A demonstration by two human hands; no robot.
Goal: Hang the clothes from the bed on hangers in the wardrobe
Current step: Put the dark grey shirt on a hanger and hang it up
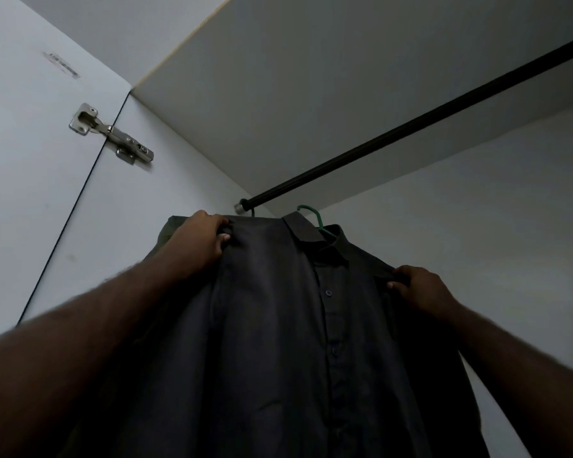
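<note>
The dark grey button-front cloth shirt (272,309) sits on a green plastic hanger (316,219). The hanger's hook is just below the dark metal wardrobe rail (411,127), near the rail's left end. The left hand (202,239) grips one shirt shoulder with curled fingers. The right hand (424,289) grips the other shoulder likewise.
</note>
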